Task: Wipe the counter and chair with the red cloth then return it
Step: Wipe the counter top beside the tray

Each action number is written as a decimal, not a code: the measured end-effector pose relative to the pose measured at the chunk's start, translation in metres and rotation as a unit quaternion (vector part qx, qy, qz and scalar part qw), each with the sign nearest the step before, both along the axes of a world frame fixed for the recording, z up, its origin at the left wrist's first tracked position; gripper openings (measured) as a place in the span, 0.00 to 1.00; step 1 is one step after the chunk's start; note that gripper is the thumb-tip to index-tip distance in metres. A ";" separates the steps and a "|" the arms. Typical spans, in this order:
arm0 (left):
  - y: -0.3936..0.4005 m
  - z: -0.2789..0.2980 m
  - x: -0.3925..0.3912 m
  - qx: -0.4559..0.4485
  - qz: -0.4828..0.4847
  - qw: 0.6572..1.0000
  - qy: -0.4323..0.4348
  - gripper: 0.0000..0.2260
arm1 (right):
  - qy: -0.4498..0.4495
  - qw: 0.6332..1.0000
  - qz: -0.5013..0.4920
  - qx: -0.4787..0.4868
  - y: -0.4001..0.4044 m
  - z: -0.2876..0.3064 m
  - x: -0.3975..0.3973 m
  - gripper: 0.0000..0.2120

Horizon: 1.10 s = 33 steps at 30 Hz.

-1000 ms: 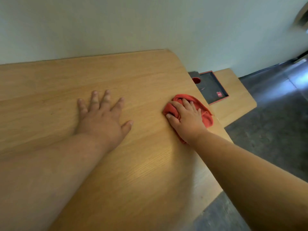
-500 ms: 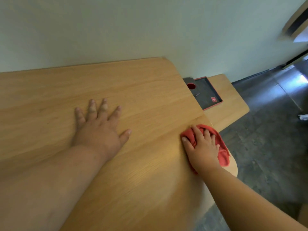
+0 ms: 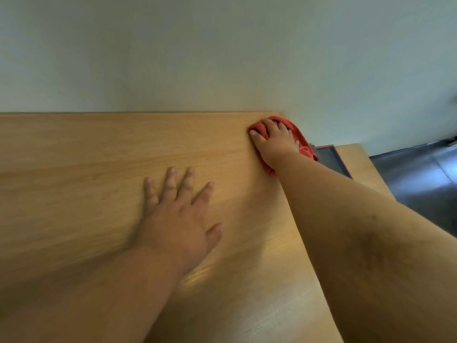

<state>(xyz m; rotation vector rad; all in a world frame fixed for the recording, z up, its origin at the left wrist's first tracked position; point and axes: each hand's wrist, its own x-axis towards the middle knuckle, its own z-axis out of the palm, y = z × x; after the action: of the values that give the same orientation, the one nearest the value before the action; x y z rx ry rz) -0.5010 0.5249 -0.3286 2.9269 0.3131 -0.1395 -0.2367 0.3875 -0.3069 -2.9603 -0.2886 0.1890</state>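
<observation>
The red cloth (image 3: 300, 139) lies bunched at the table's (image 3: 99, 169) far right corner, right of centre in the frame, against the wall (image 3: 222, 58). Our right hand (image 3: 277, 142) presses it flat, fingers curled over the folds. Our left hand (image 3: 178, 219) rests spread and empty at centre. To wipe well, we should keep the palm's pressure even and overlap the strokes along the edge.

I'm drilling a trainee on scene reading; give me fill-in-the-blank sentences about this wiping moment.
1. The right hand presses a cloth coloured ____.
2. The left hand lies ____ on the counter, holding nothing.
3. The cloth sits at the counter's far ____ corner.

Missing words: red; flat; right
</observation>
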 end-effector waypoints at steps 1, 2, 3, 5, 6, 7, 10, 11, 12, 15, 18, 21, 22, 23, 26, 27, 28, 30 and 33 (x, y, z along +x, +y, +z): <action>0.000 0.000 0.000 0.002 0.000 1.000 0.000 0.39 | 0.001 1.000 0.004 0.002 -0.007 0.001 -0.005 0.37; 0.000 0.000 0.000 0.005 -0.001 1.000 0.001 0.39 | 0.003 1.000 0.006 0.002 -0.018 0.001 -0.013 0.37; 0.000 0.000 0.000 0.006 -0.001 1.000 0.004 0.39 | 0.005 1.000 0.002 0.001 -0.033 0.001 -0.024 0.37; -0.001 0.002 0.000 0.003 -0.002 1.000 0.007 0.39 | 0.005 1.000 -0.007 -0.002 -0.070 0.002 -0.055 0.34; -0.001 0.002 0.000 0.004 -0.003 1.000 0.007 0.39 | 0.004 1.000 -0.009 -0.005 -0.090 0.002 -0.074 0.33; 0.000 0.003 0.000 0.007 -0.002 1.000 0.007 0.39 | 0.006 1.000 -0.009 -0.010 -0.108 0.001 -0.092 0.33; -0.001 0.004 0.000 0.017 -0.002 1.000 0.011 0.40 | 0.022 0.999 -0.027 -0.027 -0.165 0.002 -0.152 0.33; -0.001 0.004 0.000 0.020 -0.001 1.000 0.013 0.40 | 0.025 0.999 -0.036 -0.028 -0.183 0.002 -0.170 0.33; -0.001 0.004 0.000 0.020 0.000 1.000 0.014 0.40 | 0.028 0.998 -0.043 -0.026 -0.199 0.002 -0.188 0.33; -0.001 0.004 0.000 0.026 0.001 0.999 0.022 0.40 | 0.040 0.997 -0.065 -0.009 -0.238 0.001 -0.239 0.30; -0.002 0.005 0.000 0.034 -0.002 0.999 0.035 0.40 | 0.035 0.995 -0.088 0.017 -0.255 -0.001 -0.266 0.25; -0.003 0.009 0.000 0.033 -0.004 0.998 0.044 0.40 | 0.004 0.994 -0.108 0.025 -0.241 0.000 -0.259 0.23; -0.003 0.010 -0.001 0.033 -0.007 0.998 0.049 0.39 | 0.001 0.994 -0.109 0.028 -0.230 -0.001 -0.251 0.24; -0.003 0.012 -0.001 0.035 -0.010 0.998 0.052 0.39 | -0.001 0.994 -0.105 0.033 -0.216 -0.001 -0.240 0.24; 0.000 0.017 -0.002 0.026 -0.021 0.997 0.073 0.38 | -0.006 0.996 -0.077 0.049 -0.168 0.000 -0.193 0.20; 0.000 0.018 -0.001 0.019 -0.027 0.996 0.083 0.38 | -0.007 0.996 -0.071 0.058 -0.153 0.003 -0.179 0.18; 0.003 0.021 -0.002 0.012 -0.033 0.995 0.093 0.38 | -0.009 0.994 -0.070 0.081 -0.138 0.007 -0.169 0.15; 0.008 0.030 -0.004 -0.011 -0.046 0.991 0.124 0.38 | 0.005 0.977 -0.119 0.179 -0.116 0.023 -0.160 0.11; 0.014 0.053 -0.011 -0.069 -0.058 0.983 0.161 0.37 | 0.083 0.845 -0.285 0.446 -0.088 0.056 -0.168 0.07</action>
<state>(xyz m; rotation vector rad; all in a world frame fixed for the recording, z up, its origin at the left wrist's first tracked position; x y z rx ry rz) -0.5118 0.5386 -0.2759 2.7778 0.1710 -0.6299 -0.4044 0.2998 -0.2513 -1.9590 0.4266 0.1650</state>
